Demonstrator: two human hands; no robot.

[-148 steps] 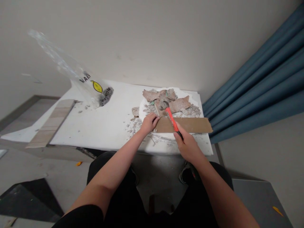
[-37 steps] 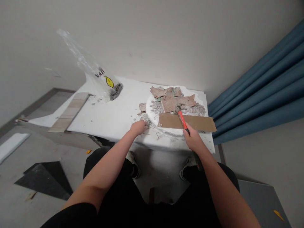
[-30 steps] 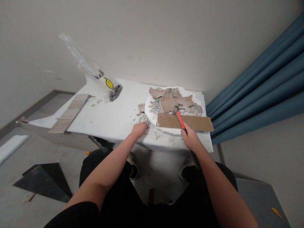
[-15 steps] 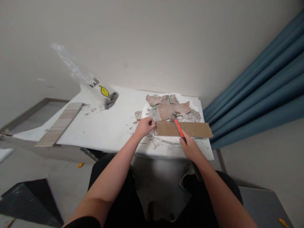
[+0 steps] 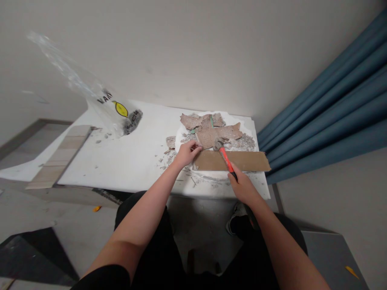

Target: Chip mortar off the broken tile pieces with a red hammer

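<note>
**A:** Your right hand (image 5: 244, 188) is wrapped round the dark end of the hammer (image 5: 225, 159), fingers closed on the grip. The red handle runs up and away from you across the brown strip (image 5: 248, 161). The head sits at the strip's far edge, beside the broken tile pieces (image 5: 216, 132).

**B:** Your left hand (image 5: 187, 152) is at the strip's left end, fingers curled, tips touching its far corner (whether you are pinching it or only pressing on it, I cannot tell).

**A:** The strip lies flat, crosswise in front of you, on the white round slab (image 5: 208, 175) at the right end of the white board (image 5: 130, 157). Grey rubble (image 5: 248, 141) is heaped just beyond it on the right.

**B:** One small fragment (image 5: 171, 141) lies just left of your left hand, with crumbs scattered near it. Well off to the left, a clear plastic bag (image 5: 116, 114) rises from the board, and a long pale plank (image 5: 57, 165) lies along the board's left edge. The blue curtain (image 5: 326, 108) hangs to your right.
</note>
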